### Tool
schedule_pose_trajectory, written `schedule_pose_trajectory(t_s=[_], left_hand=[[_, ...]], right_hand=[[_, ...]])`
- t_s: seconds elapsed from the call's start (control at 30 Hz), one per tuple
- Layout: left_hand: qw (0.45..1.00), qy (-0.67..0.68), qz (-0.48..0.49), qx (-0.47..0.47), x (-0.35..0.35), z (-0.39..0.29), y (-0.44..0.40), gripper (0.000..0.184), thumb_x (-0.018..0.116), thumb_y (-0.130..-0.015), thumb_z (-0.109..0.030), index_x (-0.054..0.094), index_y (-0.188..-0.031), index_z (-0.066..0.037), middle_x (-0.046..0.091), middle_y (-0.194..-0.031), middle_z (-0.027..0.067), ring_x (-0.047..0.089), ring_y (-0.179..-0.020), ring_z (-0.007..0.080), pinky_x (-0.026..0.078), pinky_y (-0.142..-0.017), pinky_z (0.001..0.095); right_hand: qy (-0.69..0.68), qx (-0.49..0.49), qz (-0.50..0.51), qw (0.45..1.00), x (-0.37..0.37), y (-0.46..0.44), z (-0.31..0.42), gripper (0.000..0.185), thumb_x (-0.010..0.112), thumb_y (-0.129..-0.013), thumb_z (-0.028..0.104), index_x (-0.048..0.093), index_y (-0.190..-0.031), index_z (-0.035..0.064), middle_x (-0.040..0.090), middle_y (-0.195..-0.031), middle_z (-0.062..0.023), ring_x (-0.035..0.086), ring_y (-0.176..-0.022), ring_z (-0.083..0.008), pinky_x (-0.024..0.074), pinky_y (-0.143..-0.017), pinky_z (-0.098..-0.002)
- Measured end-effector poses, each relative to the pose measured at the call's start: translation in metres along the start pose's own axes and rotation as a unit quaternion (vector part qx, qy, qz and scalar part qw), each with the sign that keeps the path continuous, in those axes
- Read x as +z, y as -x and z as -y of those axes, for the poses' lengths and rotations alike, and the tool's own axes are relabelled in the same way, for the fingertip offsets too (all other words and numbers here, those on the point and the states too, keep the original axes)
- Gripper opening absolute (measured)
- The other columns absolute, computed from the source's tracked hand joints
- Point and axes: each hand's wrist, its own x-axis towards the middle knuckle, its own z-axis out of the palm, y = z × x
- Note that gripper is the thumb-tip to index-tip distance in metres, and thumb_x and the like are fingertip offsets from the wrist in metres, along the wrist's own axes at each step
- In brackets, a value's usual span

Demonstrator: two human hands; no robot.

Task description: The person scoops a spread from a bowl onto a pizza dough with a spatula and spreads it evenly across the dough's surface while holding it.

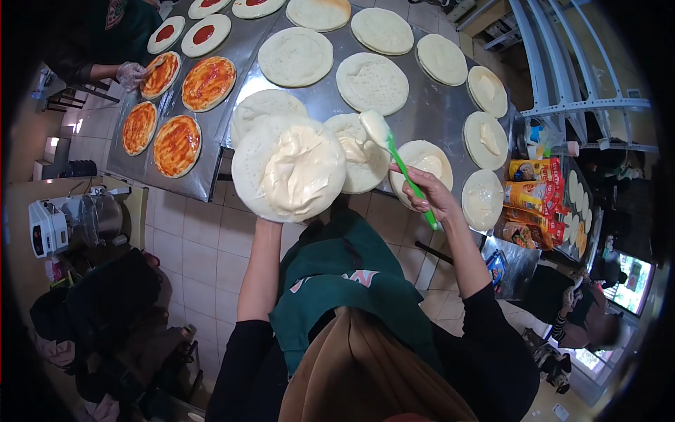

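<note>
My left hand (268,226) holds up a round pizza base (247,165) from below; its fingers are hidden under the dough. A thick, pale creamy spread (299,169) covers the middle and right of this base. In my right hand (434,193) is a spatula (413,181) with a green handle, its head coated in the same spread. Beneath the spatula head lies another base (365,162) with some spread on it. To its right, near my right hand, is a base (429,163) with a dollop of spread. A plain base (264,109) lies partly hidden behind the held one.
Several plain bases (373,83) and some with spread (485,141) lie on the metal table (439,116). At left, a co-worker's gloved hand (131,75) is at a sauced base (160,75). Food pouches (531,197) stand at right. A white mixer (53,228) is at far left.
</note>
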Motion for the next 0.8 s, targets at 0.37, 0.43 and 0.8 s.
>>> schedule_pose_trajectory(t_s=[0.37, 0.43, 0.8], left_hand=[[0.997, -0.038, 0.034, 0.062, 0.076, 0.021, -0.090, 0.066, 0.037, -0.096, -0.050, 0.024, -0.146, -0.010, 0.031, -0.148, 0.0112, 0.038, -0.132, 0.0269, 0.035, -0.109, 0.0416], [0.996, -0.041, 0.036, 0.075, 0.088, 0.025, -0.104, 0.067, 0.037, -0.095, -0.051, 0.024, -0.146, -0.010, 0.031, -0.148, 0.0112, 0.038, -0.133, 0.0270, 0.034, -0.109, 0.0415], [0.991, -0.040, 0.071, 0.103, 0.040, 0.065, -0.147, 0.055, 0.046, -0.095, -0.043, 0.034, -0.139, -0.012, 0.047, -0.131, 0.0068, 0.050, -0.117, 0.0217, 0.042, -0.101, 0.0387]], right_hand=[[0.491, -0.268, -0.217, 0.800, 0.045, -0.022, 0.009, 0.035, 0.052, -0.094, 0.011, 0.054, -0.129, 0.0046, 0.061, -0.076, -0.0096, 0.056, -0.065, -0.0133, 0.0481, -0.063, -0.0296], [0.528, -0.293, -0.246, 0.758, 0.055, -0.033, -0.003, 0.036, 0.052, -0.094, 0.011, 0.054, -0.130, 0.0077, 0.060, -0.074, -0.0124, 0.055, -0.066, -0.0140, 0.0480, -0.064, -0.0305], [0.020, 0.038, 0.022, 0.999, 0.068, -0.038, 0.059, 0.038, 0.043, -0.101, 0.022, 0.045, -0.134, 0.0055, 0.046, -0.066, 0.0004, 0.033, -0.041, -0.0012, 0.0265, -0.035, -0.0148]])
